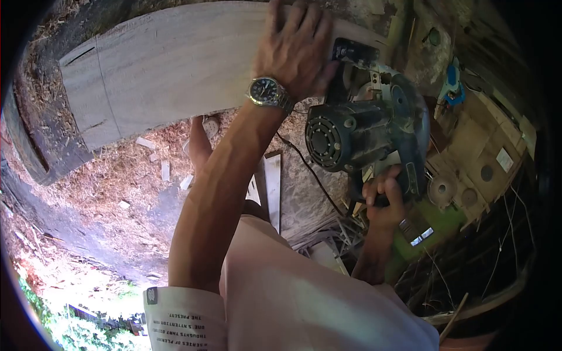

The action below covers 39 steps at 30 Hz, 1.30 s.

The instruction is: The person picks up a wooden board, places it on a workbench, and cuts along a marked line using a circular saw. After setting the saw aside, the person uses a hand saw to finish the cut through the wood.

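Note:
A long pale wooden board (175,64) lies across the upper left, with a pencil line and short dark slits near its left end. My left hand (298,52), wearing a metal wristwatch (266,91), rests on the board's right part, fingers spread, thumb beside the saw. At the board's right end stands a dark circular power saw (363,128), its motor housing facing me. The fingers of my right hand (383,193) are wrapped round the saw's rear handle. The saw hides its blade and part of the board.
Sawdust and wood offcuts (165,171) cover the ground below the board, where a bare foot (200,146) shows. A black cord (316,175) runs below the saw. At right are a blue tool (452,85) and cardboard (468,140) with round discs.

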Tool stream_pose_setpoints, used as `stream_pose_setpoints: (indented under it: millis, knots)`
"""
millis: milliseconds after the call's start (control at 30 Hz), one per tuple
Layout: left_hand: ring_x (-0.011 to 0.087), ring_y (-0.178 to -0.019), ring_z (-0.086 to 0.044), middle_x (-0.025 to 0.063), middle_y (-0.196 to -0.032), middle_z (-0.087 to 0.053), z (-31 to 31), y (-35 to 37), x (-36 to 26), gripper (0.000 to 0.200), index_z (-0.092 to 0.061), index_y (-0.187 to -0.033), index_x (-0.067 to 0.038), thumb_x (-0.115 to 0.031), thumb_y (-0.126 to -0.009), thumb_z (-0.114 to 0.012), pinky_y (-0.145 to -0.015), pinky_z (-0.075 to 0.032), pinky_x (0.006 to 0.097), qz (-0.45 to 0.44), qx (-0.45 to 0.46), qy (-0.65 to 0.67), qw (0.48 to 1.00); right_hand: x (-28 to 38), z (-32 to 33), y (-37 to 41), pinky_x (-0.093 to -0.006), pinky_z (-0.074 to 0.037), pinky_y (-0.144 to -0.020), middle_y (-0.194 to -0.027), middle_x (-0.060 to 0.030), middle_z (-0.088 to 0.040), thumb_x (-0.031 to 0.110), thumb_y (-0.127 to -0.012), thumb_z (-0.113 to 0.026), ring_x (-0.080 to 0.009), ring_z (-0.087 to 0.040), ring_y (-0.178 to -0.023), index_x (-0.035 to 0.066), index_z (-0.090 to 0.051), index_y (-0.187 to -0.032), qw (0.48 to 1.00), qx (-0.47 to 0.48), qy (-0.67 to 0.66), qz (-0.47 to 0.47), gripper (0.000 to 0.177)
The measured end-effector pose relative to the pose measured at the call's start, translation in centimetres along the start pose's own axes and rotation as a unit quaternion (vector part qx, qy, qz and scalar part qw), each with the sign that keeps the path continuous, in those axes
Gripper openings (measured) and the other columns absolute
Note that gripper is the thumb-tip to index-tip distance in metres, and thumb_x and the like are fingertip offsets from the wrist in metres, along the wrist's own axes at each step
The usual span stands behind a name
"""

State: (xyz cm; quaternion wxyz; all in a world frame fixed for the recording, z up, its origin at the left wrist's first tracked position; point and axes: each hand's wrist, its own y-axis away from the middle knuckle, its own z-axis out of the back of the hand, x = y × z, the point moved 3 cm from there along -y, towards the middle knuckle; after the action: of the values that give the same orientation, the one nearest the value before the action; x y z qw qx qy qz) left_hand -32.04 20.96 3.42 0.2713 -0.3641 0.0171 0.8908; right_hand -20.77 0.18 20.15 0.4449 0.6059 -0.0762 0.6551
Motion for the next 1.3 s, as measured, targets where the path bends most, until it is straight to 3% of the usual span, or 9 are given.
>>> stream_pose_setpoints:
  millis: [100, 200, 567, 667, 767, 867, 967, 1067, 1300]
  knots:
    - [0.0330, -0.133, -0.042, 0.0167, -0.137, -0.051, 0.0, 0.0, -0.1, 0.081, -0.045, -0.142, 0.001, -0.047, -0.080, -0.066, -0.119, -0.019, 0.0585, 0.001, 0.007, -0.002, 1.000, -0.2, 0.8, -0.3, -0.0344, -0.046, -0.055, -0.076, -0.0062, -0.050, 0.008, -0.091, -0.057, -0.0165, -0.049, -0.049, 0.003, -0.053, -0.113, 0.998, 0.065, 0.017, 0.013, 0.023]
    - [0.0324, -0.133, -0.043, 0.0161, -0.137, -0.051, -0.1, 0.0, 0.0, 0.078, -0.046, -0.141, 0.001, -0.047, -0.083, -0.064, -0.119, -0.019, 0.0582, 0.000, 0.002, -0.002, 1.000, 0.4, -0.5, -0.4, -0.0336, -0.045, -0.051, -0.066, -0.0076, -0.050, 0.002, -0.084, -0.059, -0.0159, -0.046, -0.046, 0.001, -0.052, -0.100, 1.000, 0.004, 0.004, 0.001, 0.017]
    - [0.0314, -0.133, -0.043, 0.0143, -0.139, -0.051, 0.0, 0.0, 0.0, 0.071, -0.045, -0.143, -0.002, -0.045, -0.089, -0.060, -0.119, -0.019, 0.0577, 0.002, 0.020, -0.018, 1.000, 0.5, -0.4, -1.3, -0.0340, -0.045, -0.052, -0.070, -0.0066, -0.049, 0.003, -0.084, -0.058, -0.0159, -0.046, -0.047, 0.001, -0.052, -0.102, 1.000, 0.022, -0.004, 0.001, 0.019]
    - [0.0326, -0.133, -0.043, 0.0147, -0.137, -0.051, -0.1, -0.1, 0.1, 0.077, -0.045, -0.144, -0.004, -0.049, -0.084, -0.065, -0.119, -0.020, 0.0577, 0.002, 0.025, -0.013, 1.000, 0.7, -0.6, -1.6, -0.0340, -0.045, -0.051, -0.071, -0.0067, -0.050, 0.003, -0.085, -0.059, -0.0159, -0.046, -0.047, 0.001, -0.052, -0.104, 1.000, 0.023, -0.008, 0.002, 0.020]
    - [0.0289, -0.138, -0.041, 0.0111, -0.147, -0.048, -1.1, 0.6, 0.1, 0.080, -0.041, -0.150, -0.012, -0.060, -0.088, -0.060, -0.121, -0.014, 0.0572, -0.001, 0.032, -0.085, 0.996, 0.9, -0.8, -1.9, -0.0340, -0.046, -0.051, -0.072, -0.0069, -0.051, 0.004, -0.085, -0.060, -0.0159, -0.046, -0.047, 0.001, -0.052, -0.105, 0.999, 0.032, -0.011, 0.005, 0.021]
    - [0.0260, -0.138, -0.042, 0.0083, -0.146, -0.050, -1.1, 0.7, 0.3, 0.071, -0.041, -0.150, -0.012, -0.053, -0.094, -0.056, -0.122, -0.016, 0.0555, 0.009, 0.031, -0.064, 0.997, 1.0, -0.9, -2.1, -0.0339, -0.046, -0.052, -0.072, -0.0071, -0.051, 0.005, -0.085, -0.060, -0.0159, -0.046, -0.046, 0.001, -0.052, -0.106, 0.999, 0.035, -0.011, 0.009, 0.022]
    - [0.0266, -0.138, -0.042, 0.0087, -0.145, -0.050, -1.0, 0.7, 0.2, 0.072, -0.040, -0.150, -0.012, -0.054, -0.094, -0.056, -0.122, -0.015, 0.0557, 0.007, 0.041, -0.069, 0.997, 1.3, -1.3, -2.3, -0.0334, -0.046, -0.051, -0.072, -0.0072, -0.051, 0.004, -0.085, -0.060, -0.0158, -0.046, -0.046, 0.001, -0.052, -0.105, 0.999, 0.027, -0.013, 0.011, 0.022]
    - [0.0264, -0.136, -0.043, 0.0100, -0.141, -0.052, -0.9, 0.6, 0.4, 0.075, -0.047, -0.144, -0.010, -0.048, -0.083, -0.069, -0.120, -0.019, 0.0588, 0.007, 0.012, -0.027, 1.000, 1.5, -1.6, -2.6, -0.0327, -0.046, -0.050, -0.071, -0.0073, -0.051, 0.004, -0.084, -0.060, -0.0156, -0.045, -0.046, 0.000, -0.053, -0.103, 1.000, 0.025, -0.007, 0.015, 0.021]
    - [0.0270, -0.136, -0.043, 0.0101, -0.142, -0.050, -0.8, 0.3, 0.2, 0.078, -0.043, -0.147, -0.009, -0.050, -0.085, -0.068, -0.120, -0.019, 0.0582, 0.016, 0.028, -0.020, 0.999, 2.0, -2.2, -3.2, -0.0318, -0.046, -0.049, -0.070, -0.0076, -0.051, 0.004, -0.083, -0.061, -0.0151, -0.045, -0.045, -0.001, -0.052, -0.102, 1.000, 0.017, -0.016, 0.013, 0.021]
